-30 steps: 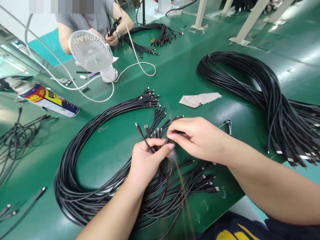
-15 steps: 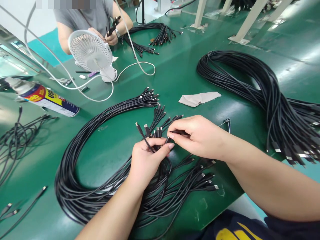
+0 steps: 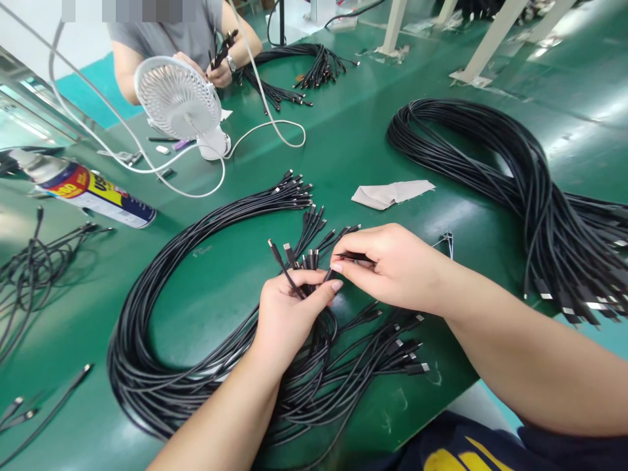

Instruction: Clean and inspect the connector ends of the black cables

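My left hand (image 3: pixel 287 311) is closed around several black USB cables (image 3: pixel 281 260), whose plugs stick up past the fingers. Its thumb and index finger pinch one cable's black plug end (image 3: pixel 330 275). My right hand (image 3: pixel 387 268) meets it there, fingertips at that plug end. Between the right thumb and fingers lies a thin, dark, pointed tool (image 3: pixel 356 256) that looks like tweezers; most of it is hidden in the palm. Beneath both hands a large curved bundle of black cables (image 3: pixel 142 314) rests on the green table (image 3: pixel 220 275), its plugs fanned out to the right.
A second cable bundle (image 3: pixel 490 137) lies at right, near a crumpled cloth (image 3: pixel 392 193). A white fan (image 3: pixel 179 98) with a looping cord and a spray can (image 3: pixel 98 191) stand at left. Loose cables (image 3: pixel 34 268) lie far left. Across the table a person (image 3: pixel 167 39) handles cables.
The dark pointed tool shows a little more between my right fingers, which have shifted very slightly. My left hand keeps its hold on the cables.
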Demonstrator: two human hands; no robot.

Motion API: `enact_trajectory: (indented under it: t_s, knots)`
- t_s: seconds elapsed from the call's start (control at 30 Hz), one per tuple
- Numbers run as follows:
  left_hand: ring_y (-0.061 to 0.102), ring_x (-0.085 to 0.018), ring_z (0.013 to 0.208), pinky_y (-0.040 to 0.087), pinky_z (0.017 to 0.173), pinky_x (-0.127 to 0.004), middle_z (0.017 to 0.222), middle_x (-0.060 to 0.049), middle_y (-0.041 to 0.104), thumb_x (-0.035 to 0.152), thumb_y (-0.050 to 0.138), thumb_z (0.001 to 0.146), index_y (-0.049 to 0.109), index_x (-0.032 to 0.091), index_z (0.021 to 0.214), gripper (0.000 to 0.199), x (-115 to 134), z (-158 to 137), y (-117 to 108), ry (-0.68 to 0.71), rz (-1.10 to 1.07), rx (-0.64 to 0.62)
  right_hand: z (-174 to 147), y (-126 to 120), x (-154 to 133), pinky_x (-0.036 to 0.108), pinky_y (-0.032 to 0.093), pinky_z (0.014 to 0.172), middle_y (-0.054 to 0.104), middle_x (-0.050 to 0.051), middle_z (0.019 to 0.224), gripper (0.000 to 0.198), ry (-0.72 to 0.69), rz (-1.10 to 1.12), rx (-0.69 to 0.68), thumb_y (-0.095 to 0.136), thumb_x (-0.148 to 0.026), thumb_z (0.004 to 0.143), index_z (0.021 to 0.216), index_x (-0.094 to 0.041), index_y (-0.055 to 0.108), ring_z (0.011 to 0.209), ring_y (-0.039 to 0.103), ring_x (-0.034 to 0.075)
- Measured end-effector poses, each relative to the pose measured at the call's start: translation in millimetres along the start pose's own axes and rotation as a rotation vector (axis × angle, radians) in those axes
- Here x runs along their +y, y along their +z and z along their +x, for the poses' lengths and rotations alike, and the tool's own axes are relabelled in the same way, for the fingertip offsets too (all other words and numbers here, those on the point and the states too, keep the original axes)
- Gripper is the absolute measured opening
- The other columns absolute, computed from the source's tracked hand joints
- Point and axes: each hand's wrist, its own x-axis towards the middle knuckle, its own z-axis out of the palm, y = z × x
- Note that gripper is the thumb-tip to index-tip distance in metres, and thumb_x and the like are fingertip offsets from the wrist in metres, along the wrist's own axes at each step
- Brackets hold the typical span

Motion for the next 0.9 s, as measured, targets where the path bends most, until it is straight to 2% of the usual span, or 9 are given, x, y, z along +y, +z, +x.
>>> enact_trajectory:
  t_s: [0.13, 0.2, 0.37, 0.63, 0.9]
  knots:
    - [0.059, -0.008, 0.05, 0.049, 0.054, -0.018, 0.055, 0.002, 0.068, 0.021, 0.082, 0.065, 0.072, 0.016, 0.068, 0.011, -0.8, 2.1, 0.0, -0.03, -0.11, 0.021, -6.9, 2.5, -6.3, 0.024, 0.041, 0.059, 0.067, 0.006, 0.086, 0.017, -0.04, -0.152, 0.107, 0.046, -0.016, 0.093, 0.101, -0.012, 0.06, 0.067, 0.058, 0.014]
    - [0.059, -0.007, 0.049, 0.049, 0.054, -0.018, 0.054, 0.003, 0.067, 0.02, 0.082, 0.065, 0.071, 0.016, 0.067, 0.012, -1.3, 3.4, 0.5, -0.058, -0.198, 0.034, -10.7, 7.5, -8.3, 0.026, 0.042, 0.061, 0.067, 0.008, 0.091, 0.02, -0.089, -0.271, 0.154, 0.041, -0.012, 0.093, 0.103, -0.011, 0.058, 0.073, 0.061, 0.016]
    - [0.058, -0.006, 0.05, 0.049, 0.056, -0.018, 0.052, 0.002, 0.066, 0.019, 0.08, 0.068, 0.07, 0.015, 0.065, 0.011, -1.6, 4.5, 0.8, -0.074, -0.292, 0.015, -13.4, 21.2, -9.9, 0.029, 0.04, 0.057, 0.064, 0.005, 0.077, 0.022, -0.141, -0.455, 0.132, 0.042, -0.006, 0.087, 0.09, -0.013, 0.062, 0.067, 0.061, 0.019]
    - [0.059, -0.007, 0.05, 0.049, 0.056, -0.018, 0.054, 0.003, 0.067, 0.018, 0.081, 0.067, 0.069, 0.016, 0.065, 0.012, -1.6, 4.4, 0.8, -0.081, -0.319, 0.015, -12.8, 26.5, -12.6, 0.029, 0.038, 0.053, 0.064, 0.005, 0.072, 0.024, -0.159, -0.506, 0.138, 0.043, -0.008, 0.088, 0.091, -0.011, 0.067, 0.062, 0.06, 0.019]
    - [0.06, -0.007, 0.051, 0.049, 0.056, -0.018, 0.054, 0.002, 0.067, 0.019, 0.081, 0.067, 0.07, 0.016, 0.065, 0.011, -3.6, 4.2, 0.4, -0.052, -0.266, 0.019, -12.2, 27.7, -15.2, 0.03, 0.038, 0.052, 0.06, 0.004, 0.065, 0.021, -0.182, -0.548, 0.168, 0.047, -0.007, 0.086, 0.081, -0.011, 0.067, 0.057, 0.058, 0.02]
